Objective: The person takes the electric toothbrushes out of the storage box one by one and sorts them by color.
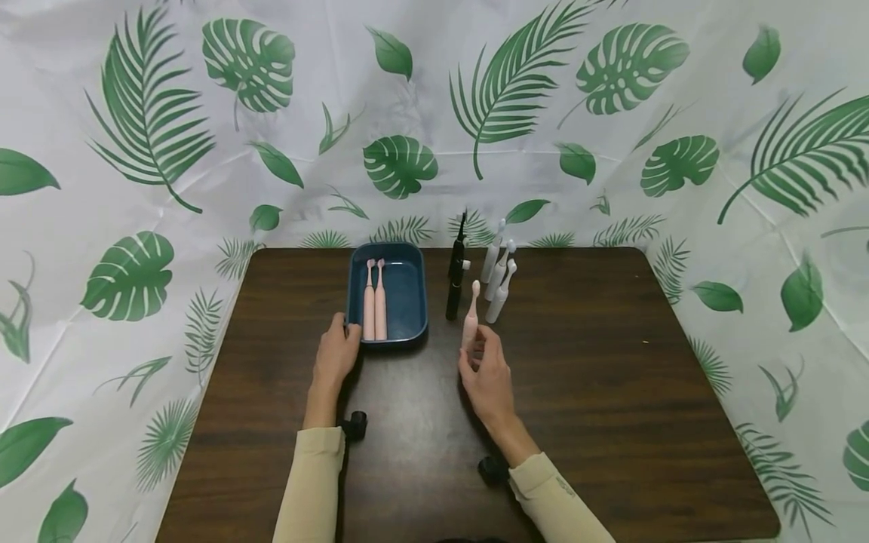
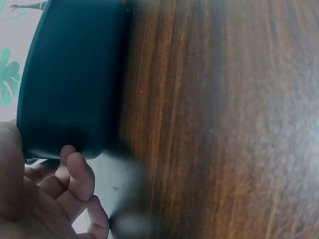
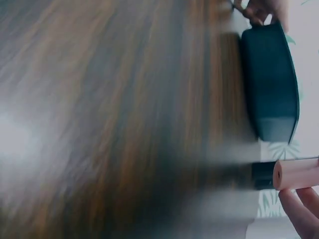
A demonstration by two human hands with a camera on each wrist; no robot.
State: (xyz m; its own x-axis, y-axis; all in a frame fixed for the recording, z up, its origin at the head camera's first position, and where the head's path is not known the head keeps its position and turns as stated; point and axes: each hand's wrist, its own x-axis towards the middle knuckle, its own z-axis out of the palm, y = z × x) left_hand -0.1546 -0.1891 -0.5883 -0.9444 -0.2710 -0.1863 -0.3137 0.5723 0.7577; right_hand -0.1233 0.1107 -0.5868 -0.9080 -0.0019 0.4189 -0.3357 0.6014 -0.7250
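Note:
A dark blue tray [image 1: 406, 302] stands at the table's back left, with two pink electric toothbrushes [image 1: 375, 305] lying side by side in it. My left hand [image 1: 336, 351] grips the tray's near left corner; in the left wrist view its fingers [image 2: 79, 174] curl at the tray's end. My right hand [image 1: 489, 373] pinches a third pink electric toothbrush [image 1: 471, 324] by its handle, brush head up. In the right wrist view this handle's flat base [image 3: 279, 175] shows between the fingers. The held toothbrush is right of the tray and apart from it.
Two black electric toothbrushes [image 1: 455, 283] stand upright just behind the right hand. Beside them several white electric toothbrushes [image 1: 498, 294] stand in a group. The dark wooden table [image 1: 577, 415] meets a leaf-patterned cloth [image 1: 407, 90] at the back.

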